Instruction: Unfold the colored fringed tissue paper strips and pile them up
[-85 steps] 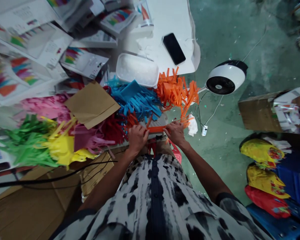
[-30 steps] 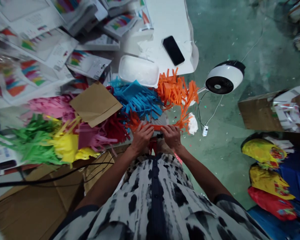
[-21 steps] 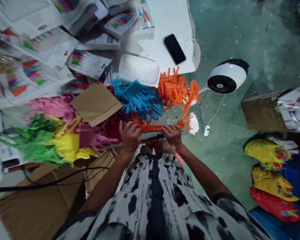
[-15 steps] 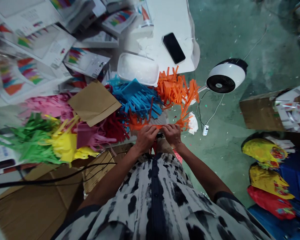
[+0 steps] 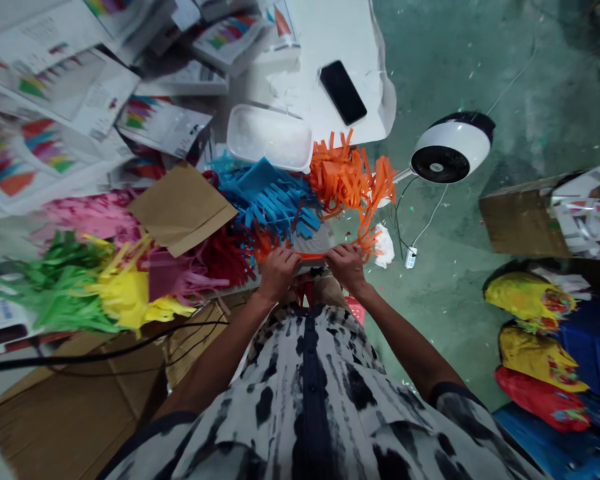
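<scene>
Between my two hands a fringed orange tissue-paper strip (image 5: 312, 256) is stretched level, its middle rolled narrow. My left hand (image 5: 279, 270) is closed round one side of it, with orange fringe poking out beyond the fingers. The other side is gripped by my right hand (image 5: 346, 265), and cut fringe hangs out past it. Just ahead lie a heap of orange fringed paper (image 5: 343, 173) and a blue fringed pile (image 5: 267, 197). Dark red fringe (image 5: 230, 257) rests left of my left hand.
Farther left are purple, yellow (image 5: 125, 293), green (image 5: 55, 287) and pink fringed papers, under a brown card (image 5: 183, 210). A plastic tub (image 5: 270, 137), a phone (image 5: 343, 92) and printed packages (image 5: 165, 127) occupy the table. On the floor at right stand a fan (image 5: 453, 148) and a carton (image 5: 523, 220).
My hands have drawn apart, the left one moving leftward, so a longer piece of the orange strip shows between them. The view has shifted slightly.
</scene>
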`<state>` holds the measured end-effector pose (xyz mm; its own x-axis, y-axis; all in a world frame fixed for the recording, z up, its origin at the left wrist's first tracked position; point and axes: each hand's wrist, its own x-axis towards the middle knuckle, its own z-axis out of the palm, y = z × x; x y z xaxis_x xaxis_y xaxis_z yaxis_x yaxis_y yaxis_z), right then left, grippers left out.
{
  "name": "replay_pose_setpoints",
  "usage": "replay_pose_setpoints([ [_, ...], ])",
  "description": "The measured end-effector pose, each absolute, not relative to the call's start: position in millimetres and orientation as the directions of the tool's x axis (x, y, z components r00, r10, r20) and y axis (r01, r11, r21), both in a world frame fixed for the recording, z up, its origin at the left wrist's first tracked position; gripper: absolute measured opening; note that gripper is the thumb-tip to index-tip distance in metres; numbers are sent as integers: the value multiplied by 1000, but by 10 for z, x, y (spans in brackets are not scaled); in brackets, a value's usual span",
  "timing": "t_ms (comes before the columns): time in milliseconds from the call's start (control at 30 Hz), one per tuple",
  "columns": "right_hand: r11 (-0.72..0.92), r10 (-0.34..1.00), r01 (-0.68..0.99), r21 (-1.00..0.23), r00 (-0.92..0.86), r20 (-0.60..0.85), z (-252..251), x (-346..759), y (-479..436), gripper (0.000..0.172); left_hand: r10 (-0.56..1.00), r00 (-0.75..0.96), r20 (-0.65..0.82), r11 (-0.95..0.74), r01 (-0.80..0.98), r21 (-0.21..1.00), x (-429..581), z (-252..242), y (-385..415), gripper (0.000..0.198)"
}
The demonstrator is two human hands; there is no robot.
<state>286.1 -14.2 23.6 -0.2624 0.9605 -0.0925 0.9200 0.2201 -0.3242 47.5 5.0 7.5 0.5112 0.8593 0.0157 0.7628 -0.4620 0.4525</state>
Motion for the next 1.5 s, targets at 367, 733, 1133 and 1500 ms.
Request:
replay_pose_setpoints([
  [367, -14, 986, 884, -467, -65, -153, 252, 2878, -193, 20, 845, 520, -124, -456, 822, 342, 417, 168, 302, 18],
  [733, -82, 978, 916, -392, -2, -209, 288, 2827, -131, 18, 831, 531, -163, -440, 808, 391, 418, 263, 376, 19],
  [1133, 73, 989, 974, -214, -98, -110, 311, 2642, -151, 13, 835, 548, -43, -487, 774, 405, 560, 336, 253, 17],
  [1500, 313, 937, 913, -262, -342, -73, 193, 2980, -550, 39, 833, 550, 61, -512, 725, 461, 105, 239, -24, 29],
])
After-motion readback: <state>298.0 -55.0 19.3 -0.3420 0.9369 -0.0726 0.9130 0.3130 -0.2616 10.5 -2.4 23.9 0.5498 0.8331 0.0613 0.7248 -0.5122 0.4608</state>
